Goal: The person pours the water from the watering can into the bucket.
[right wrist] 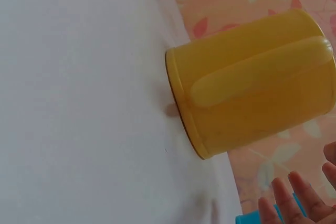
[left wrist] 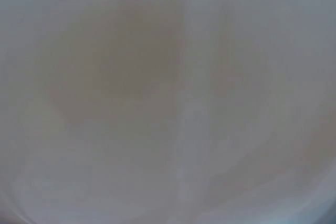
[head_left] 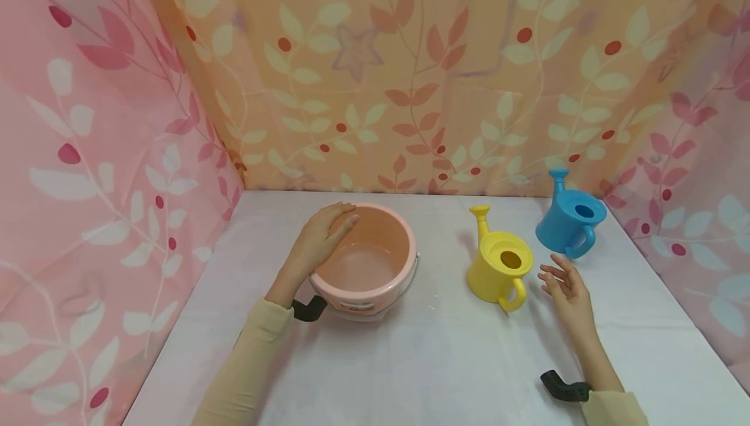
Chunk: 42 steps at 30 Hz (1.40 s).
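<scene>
Reaching stage, looks like: left hand (head_left: 319, 238) is resting flat on the tub (head_left: 366, 263) rim, right hand (head_left: 565, 289) is hovering open beside the yellow can (head_left: 499, 268). Next it's probably needing to curl round that handle.

White table (head_left: 445, 361) carries 3 things — pink bowl (head_left: 366, 263), yellow can (head_left: 498, 266), blue can (head_left: 568, 217).

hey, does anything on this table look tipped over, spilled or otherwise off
Nothing stands out. The pink bucket, yellow watering can and blue watering can all stand upright on the white table, with no spill visible. The left wrist view is only a blur.
</scene>
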### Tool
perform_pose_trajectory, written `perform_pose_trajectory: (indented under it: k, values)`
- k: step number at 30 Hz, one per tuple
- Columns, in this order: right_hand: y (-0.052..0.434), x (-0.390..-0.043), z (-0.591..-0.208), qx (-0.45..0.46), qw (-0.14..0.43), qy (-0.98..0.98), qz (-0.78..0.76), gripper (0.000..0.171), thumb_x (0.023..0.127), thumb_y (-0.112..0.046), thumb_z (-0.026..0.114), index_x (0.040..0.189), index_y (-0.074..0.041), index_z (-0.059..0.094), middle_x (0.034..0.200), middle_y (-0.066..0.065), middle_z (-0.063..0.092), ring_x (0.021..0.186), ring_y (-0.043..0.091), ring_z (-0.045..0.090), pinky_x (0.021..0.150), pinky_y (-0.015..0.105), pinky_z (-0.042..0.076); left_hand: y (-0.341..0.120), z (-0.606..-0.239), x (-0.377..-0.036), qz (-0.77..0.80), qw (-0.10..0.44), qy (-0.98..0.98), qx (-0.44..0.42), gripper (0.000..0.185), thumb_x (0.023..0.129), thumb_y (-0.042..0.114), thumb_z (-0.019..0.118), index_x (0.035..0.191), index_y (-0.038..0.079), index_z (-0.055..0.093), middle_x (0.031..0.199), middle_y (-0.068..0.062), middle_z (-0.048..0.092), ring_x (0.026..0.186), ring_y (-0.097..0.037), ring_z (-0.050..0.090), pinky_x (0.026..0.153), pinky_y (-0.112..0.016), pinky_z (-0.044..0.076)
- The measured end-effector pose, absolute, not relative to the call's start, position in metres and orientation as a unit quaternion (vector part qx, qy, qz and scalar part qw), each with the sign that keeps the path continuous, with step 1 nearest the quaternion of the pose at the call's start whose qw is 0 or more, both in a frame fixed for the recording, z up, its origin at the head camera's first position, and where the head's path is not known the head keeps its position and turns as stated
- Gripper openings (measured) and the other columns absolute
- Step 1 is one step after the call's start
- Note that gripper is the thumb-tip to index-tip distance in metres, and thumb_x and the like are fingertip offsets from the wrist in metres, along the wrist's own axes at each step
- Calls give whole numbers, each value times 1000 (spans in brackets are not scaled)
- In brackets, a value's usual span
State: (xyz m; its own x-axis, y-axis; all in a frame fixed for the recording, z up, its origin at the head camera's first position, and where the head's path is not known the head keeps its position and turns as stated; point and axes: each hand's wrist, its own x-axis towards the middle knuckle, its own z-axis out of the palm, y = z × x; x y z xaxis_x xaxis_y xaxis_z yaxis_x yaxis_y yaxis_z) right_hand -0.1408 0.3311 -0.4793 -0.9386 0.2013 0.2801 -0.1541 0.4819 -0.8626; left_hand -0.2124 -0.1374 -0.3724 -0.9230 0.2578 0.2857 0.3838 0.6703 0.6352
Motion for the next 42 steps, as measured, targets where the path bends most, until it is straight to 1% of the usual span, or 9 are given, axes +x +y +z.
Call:
perform_pose_trajectory:
  k: [6,13,15,20,23,28,34,36,42]
  values:
    - [323,-134,-482,-7,166,-846,507,45,98,-23,47,141,-17,37,112,-8,56,95,-8,55,74,5,47,-138,-373,-213,-365,91,-909,-181,57,92,58,39,131,19,54,138,-6,48,133,-24,37,110,-45,28]
    - [308,-124,-475,0,141,-856,497,47,99,-22,44,143,-12,32,117,17,56,97,-11,54,75,6,48,-138,-372,-212,-365,90,-909,-180,57,92,58,40,131,19,54,138,-5,48,132,-24,37,110,-45,28]
    - [305,-122,-476,0,138,-855,501,48,99,-22,43,145,-13,29,117,15,56,97,-12,53,75,7,48,-138,-372,-212,-364,90,-909,-180,57,92,58,40,131,19,54,138,-6,48,132,-24,37,110,-46,28]
    - [299,-118,-476,-1,143,-851,506,50,100,-22,41,146,-18,24,106,-12,55,93,-11,54,76,6,47,-138,-372,-212,-365,86,-910,-176,58,92,59,39,131,20,53,139,-4,47,133,-23,36,110,-45,28]
    - [295,-116,-474,0,142,-850,507,50,100,-21,40,147,-17,23,100,-18,53,88,-10,55,76,6,47,-138,-372,-213,-366,87,-909,-177,58,92,59,40,131,19,53,139,-5,47,133,-23,36,110,-45,28]
    - [286,-110,-470,1,129,-854,504,52,101,-22,38,149,-14,18,100,-15,56,89,-10,54,76,6,46,-138,-371,-213,-365,89,-909,-180,58,92,58,39,131,19,53,139,-6,47,133,-24,37,110,-44,28]
    - [278,-110,-471,5,100,-853,512,62,100,-24,41,150,-18,6,106,11,61,94,-8,54,81,2,40,-138,-372,-213,-366,89,-909,-181,58,92,58,40,131,18,53,138,-9,47,133,-25,37,110,-46,27]
    - [275,-111,-471,-2,94,-857,507,68,98,-26,46,150,-20,3,107,10,60,94,-8,54,81,0,39,-138,-373,-214,-367,89,-908,-182,58,92,58,40,131,17,53,138,-9,47,133,-25,37,110,-45,28]
    - [266,-112,-471,-33,102,-857,504,82,92,-28,58,150,-24,0,101,-5,59,88,-8,54,78,2,41,-138,-373,-214,-365,92,-908,-183,57,92,57,40,131,18,53,139,-8,47,133,-25,37,110,-45,28]
